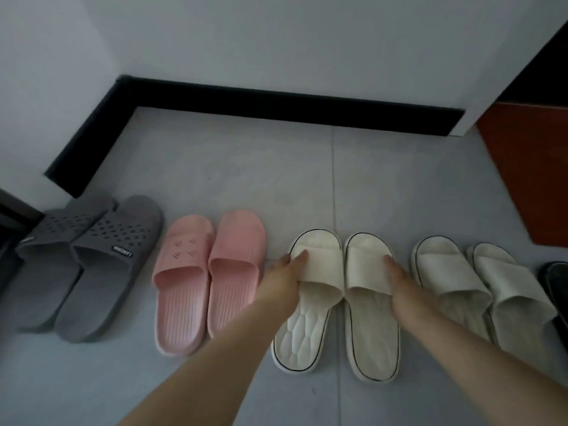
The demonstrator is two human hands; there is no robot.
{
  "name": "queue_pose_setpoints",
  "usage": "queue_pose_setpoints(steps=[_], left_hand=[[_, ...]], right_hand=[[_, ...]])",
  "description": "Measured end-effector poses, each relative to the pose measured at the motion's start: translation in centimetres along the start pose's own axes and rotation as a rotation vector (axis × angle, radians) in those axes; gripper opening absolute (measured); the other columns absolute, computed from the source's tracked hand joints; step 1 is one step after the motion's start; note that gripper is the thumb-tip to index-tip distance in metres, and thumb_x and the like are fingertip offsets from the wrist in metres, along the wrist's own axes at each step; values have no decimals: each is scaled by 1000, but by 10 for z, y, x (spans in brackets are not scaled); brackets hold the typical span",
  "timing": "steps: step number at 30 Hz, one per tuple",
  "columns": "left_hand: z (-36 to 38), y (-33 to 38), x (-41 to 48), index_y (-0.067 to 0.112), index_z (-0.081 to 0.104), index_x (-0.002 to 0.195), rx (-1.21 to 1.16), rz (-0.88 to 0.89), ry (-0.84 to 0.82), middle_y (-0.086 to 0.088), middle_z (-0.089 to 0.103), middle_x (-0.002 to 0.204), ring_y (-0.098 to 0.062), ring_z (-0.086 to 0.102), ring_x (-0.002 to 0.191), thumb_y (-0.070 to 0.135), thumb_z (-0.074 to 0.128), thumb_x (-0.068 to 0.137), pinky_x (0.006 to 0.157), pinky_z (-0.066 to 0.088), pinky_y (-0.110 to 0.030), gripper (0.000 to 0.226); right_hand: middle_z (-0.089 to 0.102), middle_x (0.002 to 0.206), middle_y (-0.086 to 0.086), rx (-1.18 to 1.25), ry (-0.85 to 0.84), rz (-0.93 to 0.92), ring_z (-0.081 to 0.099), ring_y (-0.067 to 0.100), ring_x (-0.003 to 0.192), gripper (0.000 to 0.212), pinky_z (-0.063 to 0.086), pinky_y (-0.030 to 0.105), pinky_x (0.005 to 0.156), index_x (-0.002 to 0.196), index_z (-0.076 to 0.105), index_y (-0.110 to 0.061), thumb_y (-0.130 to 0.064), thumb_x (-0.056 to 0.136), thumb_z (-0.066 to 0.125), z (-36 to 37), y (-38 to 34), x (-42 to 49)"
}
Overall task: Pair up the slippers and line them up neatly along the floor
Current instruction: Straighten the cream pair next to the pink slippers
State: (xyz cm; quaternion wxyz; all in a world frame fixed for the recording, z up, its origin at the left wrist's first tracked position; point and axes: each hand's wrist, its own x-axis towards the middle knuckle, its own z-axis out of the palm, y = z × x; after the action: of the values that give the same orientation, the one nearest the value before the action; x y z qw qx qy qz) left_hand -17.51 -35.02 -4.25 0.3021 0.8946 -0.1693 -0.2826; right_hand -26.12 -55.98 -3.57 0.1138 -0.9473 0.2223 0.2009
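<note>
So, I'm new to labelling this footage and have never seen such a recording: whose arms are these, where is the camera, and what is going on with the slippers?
There is no machine here. A person wears one wide-angle camera on the head, looking forward and down, so the two bare arms reaching in from the bottom are their own. On the grey tiled floor, by a white wall with a black skirting, slippers stand in a row: a grey pair, a pink pair, a cream pair with dark edging and a plain cream pair. Something dark shows at the right edge; I cannot tell what it is. The left hand grips the strap of the edged pair's left slipper, the right hand the strap of its right slipper.
</note>
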Motion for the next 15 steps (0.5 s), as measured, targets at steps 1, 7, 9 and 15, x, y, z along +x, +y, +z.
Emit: queue_pose_setpoints(steps=[1,7,9,15], left_hand=[[2,3,0,25,37,140,23,19,38,-10,38,146,-30,40,131,15,45,92,109,35,-37,50],[15,8,-5,26,17,147,-9,-78,27,-11,25,152,-30,35,134,8,39,93,113,28,-33,60],[11,10,-15,22,15,147,-9,-80,50,-11,25,151,-27,34,135,11,45,92,111,26,-30,64],[2,3,-37,20,25,144,10,-134,101,-8,41,143,-27,44,129,20,56,89,107,36,-35,63]], right_hand=[[39,148,7,26,-26,12,40,30,132,50,28,38,110,143,28,-29,-47,96,23,0,2,0],[13,157,3,238,-119,15,26,22,142,75,25,30,113,148,3,-21,-4,88,45,-6,10,-12],[11,157,4,282,-147,-50,22,20,143,77,22,27,112,148,5,-20,-7,87,51,-6,12,-15],[31,145,14,341,73,9,33,30,132,75,29,32,108,143,22,-12,-18,80,63,-3,-4,-28]])
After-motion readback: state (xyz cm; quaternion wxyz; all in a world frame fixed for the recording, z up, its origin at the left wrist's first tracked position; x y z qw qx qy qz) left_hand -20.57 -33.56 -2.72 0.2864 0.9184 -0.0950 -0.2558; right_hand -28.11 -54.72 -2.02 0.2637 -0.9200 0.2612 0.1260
